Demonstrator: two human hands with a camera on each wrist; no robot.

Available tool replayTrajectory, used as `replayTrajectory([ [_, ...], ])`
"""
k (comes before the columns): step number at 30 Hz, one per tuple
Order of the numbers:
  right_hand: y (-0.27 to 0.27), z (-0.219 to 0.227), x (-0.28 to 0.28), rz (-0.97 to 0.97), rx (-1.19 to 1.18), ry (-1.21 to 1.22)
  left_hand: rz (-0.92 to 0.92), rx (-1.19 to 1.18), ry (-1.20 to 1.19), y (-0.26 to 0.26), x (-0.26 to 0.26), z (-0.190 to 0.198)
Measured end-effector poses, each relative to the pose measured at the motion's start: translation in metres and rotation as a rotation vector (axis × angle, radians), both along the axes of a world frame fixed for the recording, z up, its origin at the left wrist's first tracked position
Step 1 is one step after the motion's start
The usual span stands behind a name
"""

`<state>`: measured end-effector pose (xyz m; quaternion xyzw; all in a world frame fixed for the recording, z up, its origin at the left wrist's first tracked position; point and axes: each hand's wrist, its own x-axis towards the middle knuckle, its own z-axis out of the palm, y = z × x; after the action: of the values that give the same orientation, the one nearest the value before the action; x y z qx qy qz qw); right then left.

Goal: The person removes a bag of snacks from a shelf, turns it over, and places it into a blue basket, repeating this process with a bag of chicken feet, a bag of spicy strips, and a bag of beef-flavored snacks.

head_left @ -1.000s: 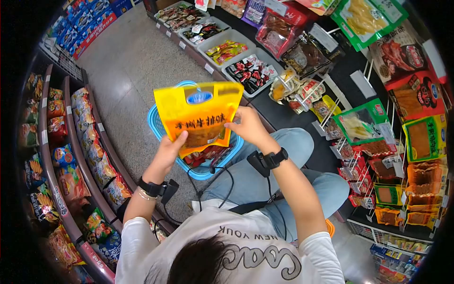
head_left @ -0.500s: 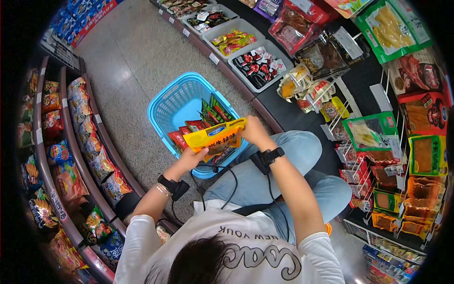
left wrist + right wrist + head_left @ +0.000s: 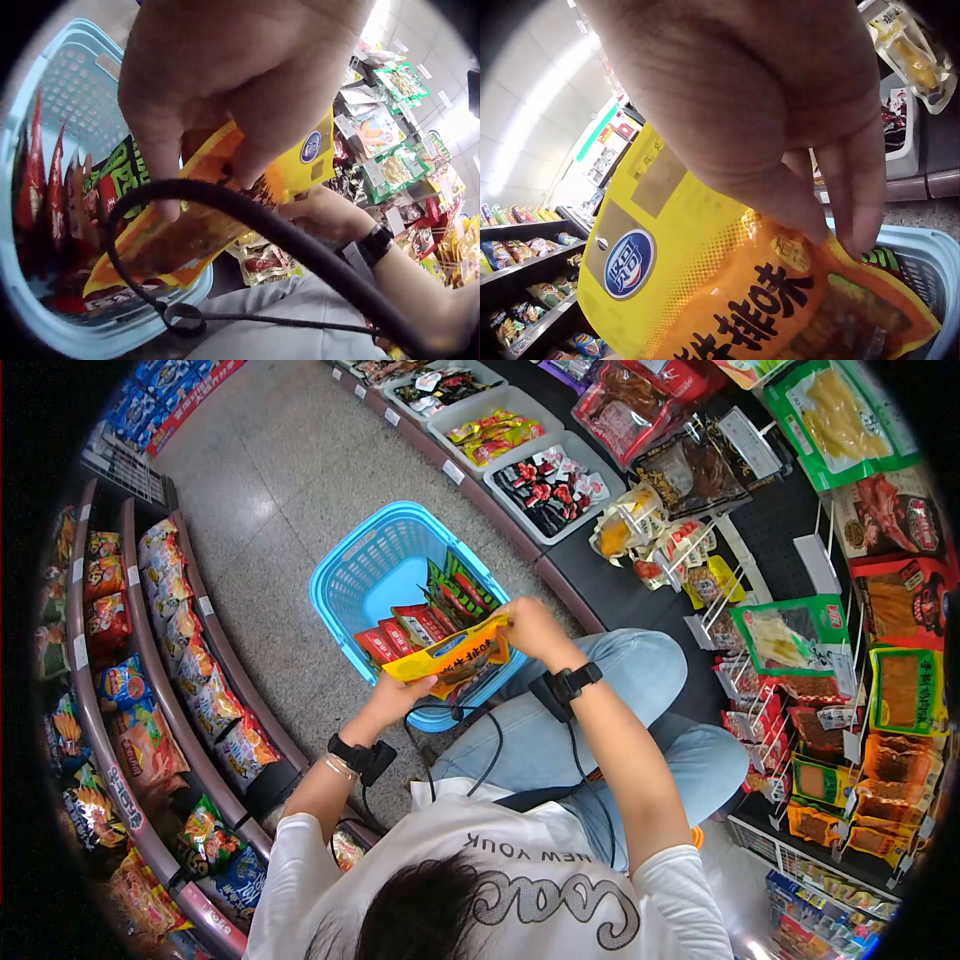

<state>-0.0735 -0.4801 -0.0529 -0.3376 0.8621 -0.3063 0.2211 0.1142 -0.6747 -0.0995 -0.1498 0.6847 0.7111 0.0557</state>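
Both hands hold a yellow and orange snack bag with dark lettering and a blue oval logo. It tilts over the near side of a light blue plastic basket. At one end of the bag, the left hand pinches it between thumb and fingers, plainest in the left wrist view. The right hand grips the opposite edge, its fingers behind the bag in the right wrist view. Red snack packets and green-and-red packets stand in the basket. The bag hides part of them.
Crossed legs in jeans are right beside the basket. Grey trays of small packets line the shelf edge ahead, with hanging snack bags on the right. Shelves of puffy bags stand on the left. Black cables hang from the wrists.
The yellow bag was upright, facing the head camera; both hands have lowered it toward the basket and tilted it. More of the basket and its packets now shows.
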Motion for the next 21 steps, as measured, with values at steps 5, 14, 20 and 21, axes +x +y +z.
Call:
replayTrajectory([
  [5, -0.006, 0.001, 0.004, 0.044, -0.105, 0.04, -0.019, -0.02, -0.153, -0.008, 0.009, -0.003],
  [14, -0.01, -0.009, 0.0, 0.095, 0.09, -0.034, -0.198, -0.126, -0.119, -0.003, 0.01, -0.005],
  [20, -0.015, 0.001, -0.005, 0.137, 0.03, -0.006, -0.229, -0.24, -0.166, -0.006, 0.006, -0.001],
  [21, -0.017, 0.003, -0.005, 0.133, 0.045, -0.01, -0.236, -0.234, -0.175, -0.007, 0.006, 0.0],
])
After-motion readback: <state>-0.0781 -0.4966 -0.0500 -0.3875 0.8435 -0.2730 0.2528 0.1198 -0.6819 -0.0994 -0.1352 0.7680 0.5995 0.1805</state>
